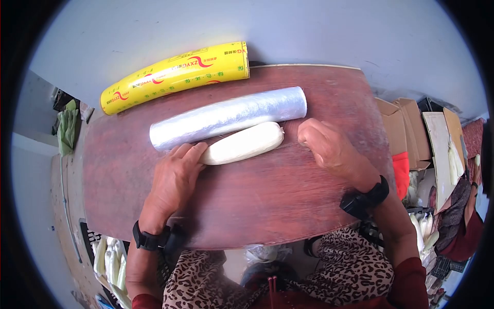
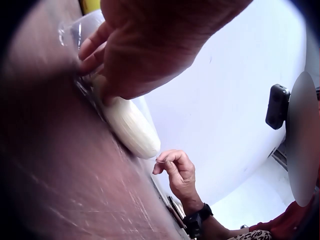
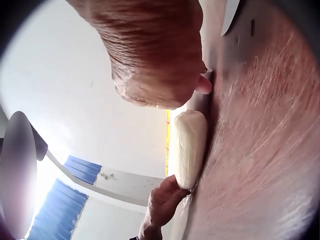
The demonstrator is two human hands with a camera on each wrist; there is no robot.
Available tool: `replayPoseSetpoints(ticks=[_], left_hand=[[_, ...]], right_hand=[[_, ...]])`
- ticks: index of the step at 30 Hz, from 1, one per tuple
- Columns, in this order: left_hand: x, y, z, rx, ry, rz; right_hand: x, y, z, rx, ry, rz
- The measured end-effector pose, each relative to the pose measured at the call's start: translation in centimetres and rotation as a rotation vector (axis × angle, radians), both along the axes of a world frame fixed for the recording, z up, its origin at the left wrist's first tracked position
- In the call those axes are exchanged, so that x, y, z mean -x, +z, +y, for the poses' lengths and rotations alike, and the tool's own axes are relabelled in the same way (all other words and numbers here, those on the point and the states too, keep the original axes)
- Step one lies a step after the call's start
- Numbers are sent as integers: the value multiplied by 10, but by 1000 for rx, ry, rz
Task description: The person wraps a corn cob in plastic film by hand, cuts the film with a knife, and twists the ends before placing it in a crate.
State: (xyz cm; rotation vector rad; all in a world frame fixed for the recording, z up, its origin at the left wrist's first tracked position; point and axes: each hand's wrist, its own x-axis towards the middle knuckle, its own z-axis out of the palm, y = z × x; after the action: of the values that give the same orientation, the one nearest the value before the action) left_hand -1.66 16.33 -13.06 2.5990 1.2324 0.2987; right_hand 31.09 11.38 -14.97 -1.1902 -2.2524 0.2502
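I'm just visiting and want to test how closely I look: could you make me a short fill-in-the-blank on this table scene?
1. The left hand rests on one end of the white ____ cob.
2. The boxed roll at the back is coloured ____.
3. The clear film roll lies between the boxed roll and the ____.
4. The right hand is curled near the cob's ____ end.

Missing words: corn; yellow; cob; right

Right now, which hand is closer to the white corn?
Left. The left hand touches the wrapped white corn cob at its left end; the right hand, fingers curled, sits just past its right end, not touching.
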Motion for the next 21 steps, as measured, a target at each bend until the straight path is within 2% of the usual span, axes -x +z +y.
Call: replayPoseSetpoints(ticks=[5,8,11,14,21], left_hand=[[-14,4,-8,-102,-11,-14],[-23,-12,-6,-133,-16,-59],[-24,-14,0,18,46,-123],[-16,-18,6,256,57,-379],[-10,-28,3,389,118,-534]], right_hand=[[-4,-14,-9,-8,-7,-102],[-4,-15,-8,56,14,-64],[-4,-6,-11,67,13,-152],[-6,-2,-14,100,8,-147],[-7,-6,-13,88,24,-145]])
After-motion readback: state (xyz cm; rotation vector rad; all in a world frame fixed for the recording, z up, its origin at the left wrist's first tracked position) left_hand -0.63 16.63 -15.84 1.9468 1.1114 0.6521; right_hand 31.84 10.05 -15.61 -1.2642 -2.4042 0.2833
